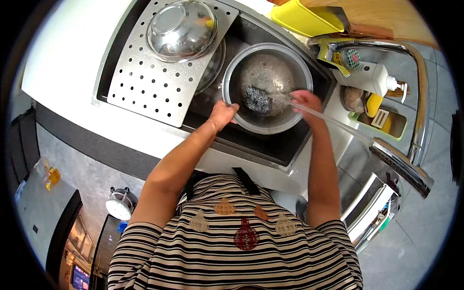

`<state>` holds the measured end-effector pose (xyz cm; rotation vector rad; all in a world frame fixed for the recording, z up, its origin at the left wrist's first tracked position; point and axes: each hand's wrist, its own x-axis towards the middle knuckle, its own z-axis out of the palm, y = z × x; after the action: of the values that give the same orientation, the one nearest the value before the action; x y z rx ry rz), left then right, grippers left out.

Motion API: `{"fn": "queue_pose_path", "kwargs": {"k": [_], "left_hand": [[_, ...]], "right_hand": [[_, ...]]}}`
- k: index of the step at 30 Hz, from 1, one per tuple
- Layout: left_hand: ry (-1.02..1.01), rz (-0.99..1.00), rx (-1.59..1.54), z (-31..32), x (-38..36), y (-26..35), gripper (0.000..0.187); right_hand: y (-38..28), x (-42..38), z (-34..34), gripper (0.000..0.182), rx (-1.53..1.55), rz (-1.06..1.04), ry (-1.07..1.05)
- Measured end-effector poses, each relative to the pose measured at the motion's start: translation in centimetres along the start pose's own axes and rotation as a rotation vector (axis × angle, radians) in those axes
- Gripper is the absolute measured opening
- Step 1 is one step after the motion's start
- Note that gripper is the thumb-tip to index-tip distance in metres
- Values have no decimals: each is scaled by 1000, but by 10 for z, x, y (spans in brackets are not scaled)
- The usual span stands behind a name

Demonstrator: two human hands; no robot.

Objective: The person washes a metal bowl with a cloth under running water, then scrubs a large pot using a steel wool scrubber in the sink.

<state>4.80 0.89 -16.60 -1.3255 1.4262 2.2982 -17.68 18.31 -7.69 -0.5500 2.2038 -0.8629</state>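
Observation:
A round grey metal pot (pixel 268 129) sits in the dark sink, its inside wet. My left hand (pixel 224 116) is closed on the pot's near-left rim, thumb over the edge. Inside the pot lies the curly grey head of a steel wool brush (pixel 257 100). My right hand (pixel 308 103), slightly blurred, is over the right rim with its fingers curled around what appears to be the brush's handle; the water stream partly obscures it. That stream runs from the chrome tap (pixel 401 164) past my right hand into the pot.
On the left, a perforated metal tray (pixel 145 92) spans the sink (pixel 232 137), bearing an upturned glass bowl (pixel 181 31). At right stand a white pump bottle (pixel 369 77) and a green tray (pixel 398 130) with sponges. A yellow container (pixel 304 19) stands behind.

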Motion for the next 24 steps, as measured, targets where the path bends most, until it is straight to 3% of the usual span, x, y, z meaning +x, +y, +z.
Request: {"fn": "queue_pose_path", "kwargs": {"k": [3,5,8,15,16,19,24], "left_hand": [[-2,-54,-10,2,-10,9,27],[-3,-96,-38,7,-20,11,27],[38,-114,-159,18,-31,14,27],[194,-125,-123,23,-59,37,26],[194,-111,-110,21,-61,37,26],[194,-89,-97,19,-68,43,26],[223,-121,-52,21,-83,52,25]], "right_hand": [[-13,-8,-53,23,-210,-53,451],[-58,-17,-68,29,-57,-147,512],[-103,-18,-69,33,28,-206,483],[-111,-7,-67,36,128,-297,440],[-103,-3,-66,32,71,-385,417],[-103,2,-61,29,-124,-336,523],[-105,2,-57,27,-66,-370,535]]}}
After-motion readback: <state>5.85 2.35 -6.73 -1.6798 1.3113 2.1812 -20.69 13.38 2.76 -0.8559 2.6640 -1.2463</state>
